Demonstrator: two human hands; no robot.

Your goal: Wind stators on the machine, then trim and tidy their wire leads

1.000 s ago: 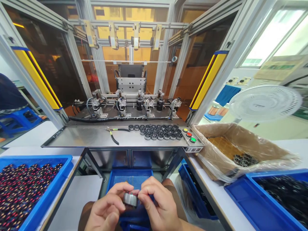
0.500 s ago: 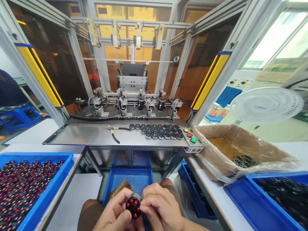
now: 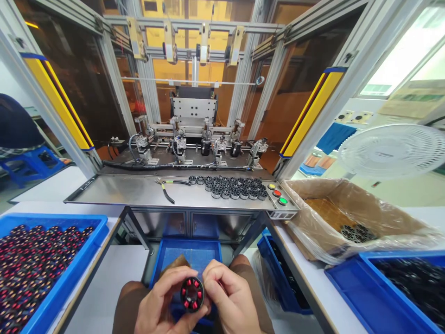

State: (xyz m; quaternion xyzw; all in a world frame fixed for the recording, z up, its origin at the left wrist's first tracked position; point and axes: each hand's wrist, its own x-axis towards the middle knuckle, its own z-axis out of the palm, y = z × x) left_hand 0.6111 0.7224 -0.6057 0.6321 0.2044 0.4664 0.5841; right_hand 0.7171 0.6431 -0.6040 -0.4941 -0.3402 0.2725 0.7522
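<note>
Above my lap, my left hand is closed around a round motor stator, black with red windings spaced around its open centre. The wound face points up toward me. At the stator's right edge, my right hand is closed in a pinch, thumb against forefinger. Whatever those fingertips hold, if anything, is hidden. Below my hands lies a blue tray with a brownish piece at its left, partly covered by my left hand.
A metal ledge carries pliers, rows of black stators and coloured buttons. Red-wound stators fill the left blue bin. At right are a plastic-lined carton, a blue bin of black parts and a fan.
The stator has turned in my left hand, showing its face more fully. My right hand has shifted slightly, its fingertips drawn from the windings to the stator's edge. The camera view has shifted a little.
</note>
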